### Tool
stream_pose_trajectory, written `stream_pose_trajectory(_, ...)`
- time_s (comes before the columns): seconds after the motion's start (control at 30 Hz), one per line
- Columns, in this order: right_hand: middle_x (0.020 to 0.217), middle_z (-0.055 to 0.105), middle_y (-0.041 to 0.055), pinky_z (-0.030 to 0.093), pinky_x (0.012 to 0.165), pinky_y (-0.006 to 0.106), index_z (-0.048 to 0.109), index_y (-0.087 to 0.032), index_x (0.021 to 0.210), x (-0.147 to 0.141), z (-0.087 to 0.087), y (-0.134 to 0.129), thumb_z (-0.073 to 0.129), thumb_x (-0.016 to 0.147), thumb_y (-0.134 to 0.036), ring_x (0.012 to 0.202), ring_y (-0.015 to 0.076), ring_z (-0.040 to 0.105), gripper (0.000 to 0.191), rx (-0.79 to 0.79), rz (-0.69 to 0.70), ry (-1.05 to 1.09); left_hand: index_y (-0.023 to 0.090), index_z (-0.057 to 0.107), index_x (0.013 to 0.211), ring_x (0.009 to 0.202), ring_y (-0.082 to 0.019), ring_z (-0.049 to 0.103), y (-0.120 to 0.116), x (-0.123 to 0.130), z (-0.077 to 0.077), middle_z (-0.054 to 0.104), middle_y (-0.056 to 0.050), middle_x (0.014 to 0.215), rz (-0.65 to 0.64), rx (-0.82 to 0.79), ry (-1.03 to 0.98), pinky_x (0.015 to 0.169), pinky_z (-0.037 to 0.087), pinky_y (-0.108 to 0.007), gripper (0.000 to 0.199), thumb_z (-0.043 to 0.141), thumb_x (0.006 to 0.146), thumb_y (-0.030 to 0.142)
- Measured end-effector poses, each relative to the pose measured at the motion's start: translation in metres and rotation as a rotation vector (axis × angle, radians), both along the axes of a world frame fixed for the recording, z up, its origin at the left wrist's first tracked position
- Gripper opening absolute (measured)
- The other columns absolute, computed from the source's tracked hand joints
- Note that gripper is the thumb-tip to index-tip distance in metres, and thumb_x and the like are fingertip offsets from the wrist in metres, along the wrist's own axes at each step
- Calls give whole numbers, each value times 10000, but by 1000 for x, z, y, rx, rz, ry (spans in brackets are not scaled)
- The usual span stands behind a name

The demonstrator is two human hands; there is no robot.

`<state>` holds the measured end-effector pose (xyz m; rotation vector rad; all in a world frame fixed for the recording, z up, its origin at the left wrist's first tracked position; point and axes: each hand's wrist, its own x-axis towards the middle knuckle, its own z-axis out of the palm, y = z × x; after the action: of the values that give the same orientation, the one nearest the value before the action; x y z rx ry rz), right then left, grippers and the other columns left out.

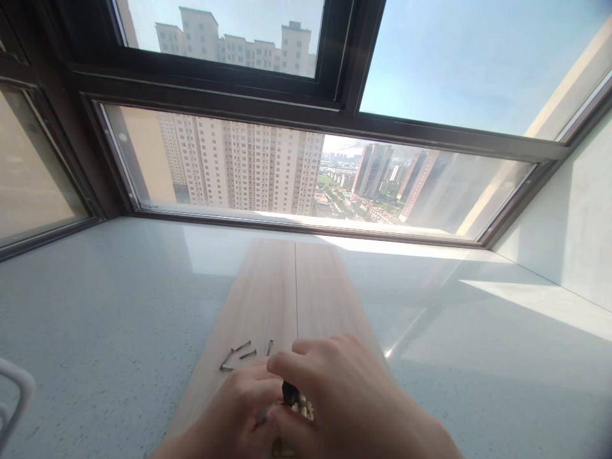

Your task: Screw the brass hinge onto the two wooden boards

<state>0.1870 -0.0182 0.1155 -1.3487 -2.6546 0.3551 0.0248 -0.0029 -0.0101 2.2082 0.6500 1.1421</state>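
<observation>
Both hands are together over the near end of two pale wooden boards. My right hand (354,401) is curled over a small black and brass-coloured piece (291,393); its kind cannot be made out because the fingers cover most of it. Pressed close on the left, my left hand (239,401) has its fingers bent around the same piece. Just beyond the left knuckles, several dark screws (247,354) lie loose on the left board (253,299). The right board (325,287) lies alongside, with a thin dark seam between them.
The boards rest on a speckled white windowsill (119,306). Brown window frames (306,229) close off the far side, with tall buildings outside. A white curved object (19,382) sits at the left edge, and a pale wall (574,236) rises on the right.
</observation>
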Motion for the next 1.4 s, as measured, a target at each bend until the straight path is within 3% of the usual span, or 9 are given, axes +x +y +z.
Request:
stream_pose_trajectory(0.1, 660, 608, -49, 139, 476, 257, 485, -193, 666, 0, -1, 1, 614, 739, -286, 520, 96, 244, 176, 9, 22, -13, 187, 558, 724, 719, -148, 610, 1, -1, -4, 680, -9, 776, 18, 33, 41, 658, 428, -239, 142, 474, 759, 78)
stream_pose_trajectory(0.3, 572, 556, -47, 119, 473, 270, 455, -179, 618, -2, -7, 3, 659, 751, -400, 503, 95, 173, 328, 27, -16, -29, 202, 558, 743, 715, -153, 607, -1, -2, 1, 662, -10, 759, 6, 10, 50, 647, 432, -239, 143, 455, 817, 137)
stream_pose_trajectory(0.5, 587, 557, -39, 112, 477, 277, 470, -176, 628, -4, -9, 4, 641, 772, -335, 517, 103, 139, 274, 73, 43, -24, 197, 518, 693, 645, -153, 586, -2, -1, 3, 651, -15, 699, 62, 68, 38, 575, 411, -232, 115, 473, 746, 106)
stream_pose_trajectory(0.73, 551, 491, -60, 161, 506, 258, 448, -171, 602, 13, 2, 9, 642, 779, -319, 514, 78, 272, 302, 75, -51, 97, 204, 523, 746, 706, -188, 588, -2, -6, -3, 621, -22, 748, 186, -2, 147, 640, 450, -282, 129, 555, 688, 93)
stream_pose_trajectory(0.97, 591, 583, -33, 216, 522, 253, 525, -178, 619, 34, 16, 11, 650, 790, -296, 538, 88, 433, 242, 10, -117, 35, 228, 604, 979, 823, -225, 580, -5, -2, 6, 634, -42, 908, 136, 39, 297, 729, 460, -330, 340, 592, 673, 81)
stream_pose_trajectory(1.13, 613, 602, -18, 235, 530, 249, 537, -175, 626, 31, 13, 10, 647, 813, -334, 558, 99, 467, 268, -3, -99, 13, 197, 566, 898, 788, -223, 562, -4, -5, 4, 596, -44, 850, 280, 11, 318, 692, 448, -324, 200, 556, 720, 107)
stream_pose_trajectory(1.4, 623, 612, -11, 236, 535, 246, 572, -169, 643, 25, 10, 12, 658, 797, -306, 565, 100, 470, 223, -16, -89, 20, 187, 619, 834, 805, -230, 588, -1, -5, 5, 624, -49, 846, 289, -71, 343, 705, 450, -333, 100, 557, 787, 124)
